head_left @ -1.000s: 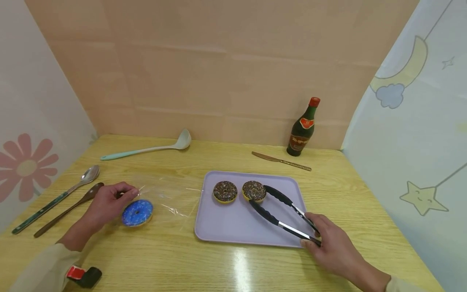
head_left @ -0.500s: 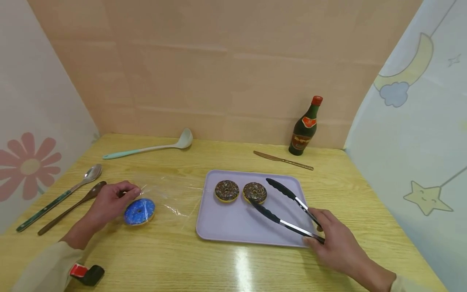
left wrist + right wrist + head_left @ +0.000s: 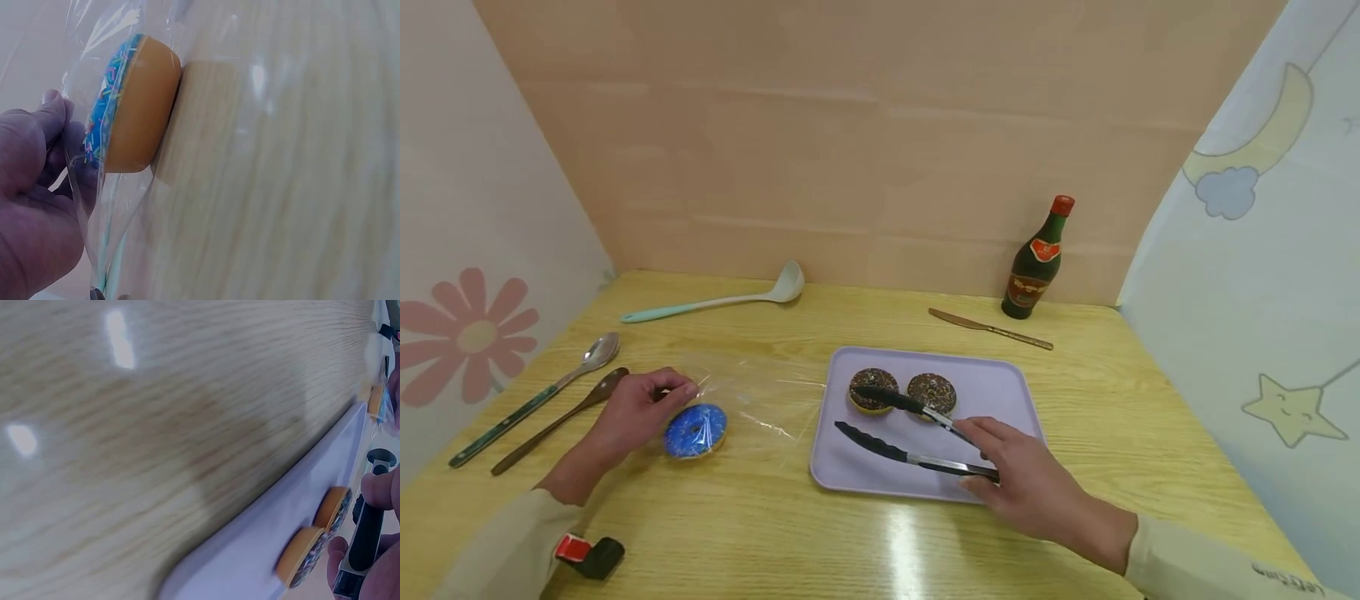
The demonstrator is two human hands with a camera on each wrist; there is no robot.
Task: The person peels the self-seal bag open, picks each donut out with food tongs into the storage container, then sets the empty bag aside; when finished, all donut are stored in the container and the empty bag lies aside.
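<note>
Black-tipped tongs being gripped by right hand fingers above lilac tray, clear plastic bag around blue doughnut being pinched by left hand

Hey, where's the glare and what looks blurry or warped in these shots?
Head view: a lamp glare streak on the table below the tray; wide-angle bending at the edges. Left wrist view: shiny plastic wrap over the blue donut, table soft. Right wrist view: bright glare spots on the table, whole frame tilted and motion-blurred.
</note>
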